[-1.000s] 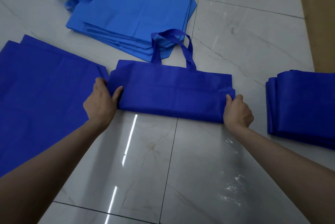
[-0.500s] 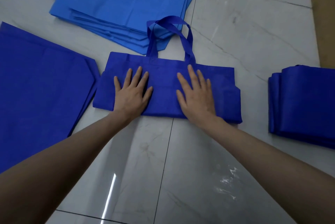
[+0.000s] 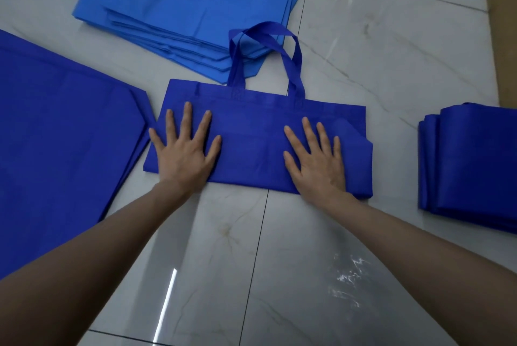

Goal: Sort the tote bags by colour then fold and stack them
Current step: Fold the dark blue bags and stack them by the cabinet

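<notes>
Pressing a half-folded dark blue bag (image 3: 251, 149) flat, left hand (image 3: 183, 161) and right hand (image 3: 317, 169) are laid with fingers (image 3: 187, 121) spread; creases should be smoothed outward evenly.

Glossy marble floor tiles (image 3: 377, 46), brown strip (image 3: 503, 37) alongside.

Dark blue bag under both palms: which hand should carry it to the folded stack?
Probably the right hand: it rests on the end of the bag nearest the folded stack; the left hand is farther.
</notes>
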`<state>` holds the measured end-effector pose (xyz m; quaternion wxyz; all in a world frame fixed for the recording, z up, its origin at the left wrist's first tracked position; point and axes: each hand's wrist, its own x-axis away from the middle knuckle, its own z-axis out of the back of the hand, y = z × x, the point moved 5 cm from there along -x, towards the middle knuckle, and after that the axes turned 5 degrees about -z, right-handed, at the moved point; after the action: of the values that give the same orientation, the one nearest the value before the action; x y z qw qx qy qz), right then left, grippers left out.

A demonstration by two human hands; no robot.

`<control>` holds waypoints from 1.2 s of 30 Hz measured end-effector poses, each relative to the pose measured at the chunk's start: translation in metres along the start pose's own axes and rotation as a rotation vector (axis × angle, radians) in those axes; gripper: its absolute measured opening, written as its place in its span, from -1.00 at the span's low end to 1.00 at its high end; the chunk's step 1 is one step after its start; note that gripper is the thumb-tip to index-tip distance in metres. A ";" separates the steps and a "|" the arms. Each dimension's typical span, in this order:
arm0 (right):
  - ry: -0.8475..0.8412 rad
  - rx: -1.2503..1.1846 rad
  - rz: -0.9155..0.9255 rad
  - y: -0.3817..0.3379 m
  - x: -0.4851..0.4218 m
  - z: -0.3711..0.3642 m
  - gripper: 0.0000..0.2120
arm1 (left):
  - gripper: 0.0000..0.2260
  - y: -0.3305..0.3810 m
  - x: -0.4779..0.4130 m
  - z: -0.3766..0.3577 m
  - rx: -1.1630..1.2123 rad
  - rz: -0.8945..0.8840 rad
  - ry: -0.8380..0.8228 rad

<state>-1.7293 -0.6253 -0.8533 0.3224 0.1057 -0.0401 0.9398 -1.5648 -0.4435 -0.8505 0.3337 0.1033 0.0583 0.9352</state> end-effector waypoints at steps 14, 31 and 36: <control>0.139 -0.434 -0.191 0.000 -0.057 0.060 -0.41 | -0.56 -0.002 -0.020 0.032 0.102 -0.083 0.051; 0.099 -1.098 -0.085 -0.009 -0.097 0.103 -0.71 | -0.27 -0.006 0.007 0.018 0.001 -0.152 -0.087; 0.260 -0.805 0.295 -0.015 -0.043 0.139 -0.57 | -0.32 0.002 0.023 0.022 -0.041 -0.178 -0.104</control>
<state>-1.6636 -0.6592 -0.7271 0.2029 -0.1540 -0.3765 0.8907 -1.5783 -0.4295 -0.8249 0.4200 0.1396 0.0308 0.8962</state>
